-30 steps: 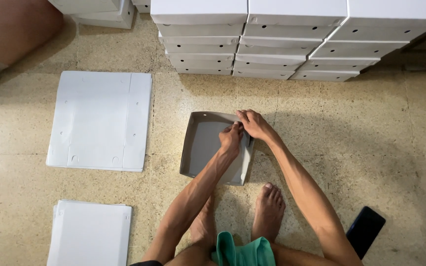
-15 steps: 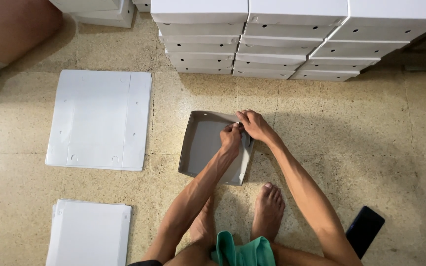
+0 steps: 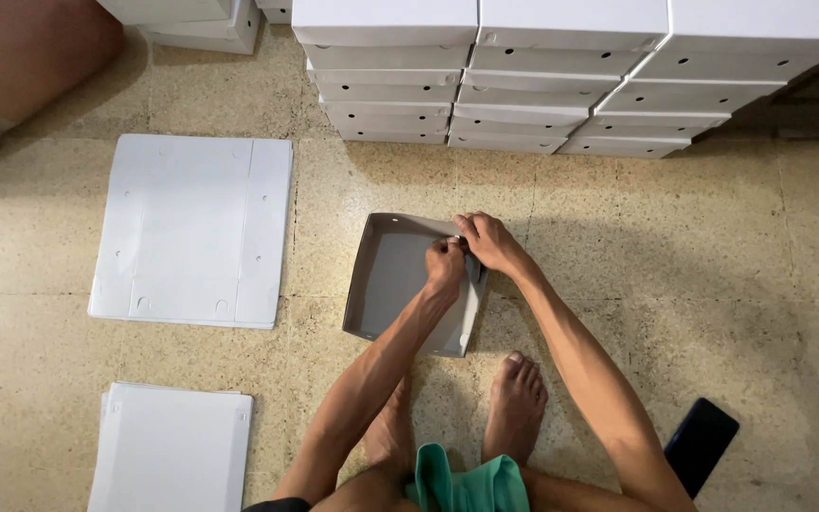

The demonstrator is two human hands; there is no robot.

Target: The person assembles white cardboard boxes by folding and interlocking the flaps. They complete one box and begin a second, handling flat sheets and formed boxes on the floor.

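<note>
A grey open cardboard box (image 3: 389,281) lies on the tiled floor in front of my bare feet. My left hand (image 3: 445,265) pinches the box's right wall near its far corner, fingers closed on the cardboard. My right hand (image 3: 488,242) grips the same far right corner from outside, thumb and fingers pressed on the flap. The two hands touch each other over that corner.
Stacks of finished white boxes (image 3: 523,76) line the far side. A flat white cardboard sheet (image 3: 191,228) lies to the left, and a pile of flat sheets (image 3: 171,448) sits near left. A dark phone (image 3: 700,444) lies at right. My feet (image 3: 514,406) rest below the box.
Almost nothing differs. Both hands stay at the box's far right corner, with only slight finger movement on the flap.
</note>
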